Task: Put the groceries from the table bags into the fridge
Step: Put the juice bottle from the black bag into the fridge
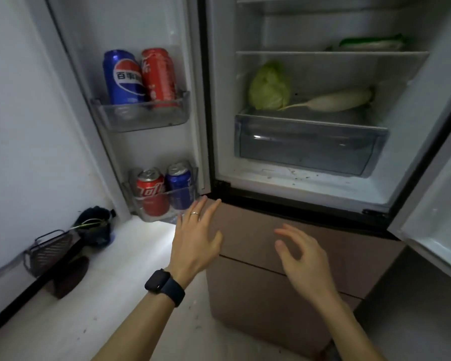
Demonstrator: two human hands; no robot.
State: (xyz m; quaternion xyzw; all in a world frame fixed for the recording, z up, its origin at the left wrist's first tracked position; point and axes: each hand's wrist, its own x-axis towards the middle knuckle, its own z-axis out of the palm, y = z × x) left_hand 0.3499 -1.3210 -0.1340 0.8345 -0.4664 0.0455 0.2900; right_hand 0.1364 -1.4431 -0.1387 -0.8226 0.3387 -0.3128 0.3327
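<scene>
radish [333, 101] lies lengthwise, tip toward cabbage [270, 87]; left hand [197, 238], right hand [301, 254] spread, empty.

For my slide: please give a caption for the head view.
Both empty hands, left and right, before open fridge holding cabbage.

A dark wire basket [48, 250] hangs on the left wall; a dark bag [95, 226] sits just beside it.

The shelf above the clear drawer [307, 144] is partly taken: a cabbage [270, 87] fills its left end and a white radish [336, 100] lies across the right, leaving bare room only in front of them. The drawer itself looks empty, though its frosted front hides much. Left of the drawer, both door bins [141, 115] are packed with cans [138, 76].
</scene>
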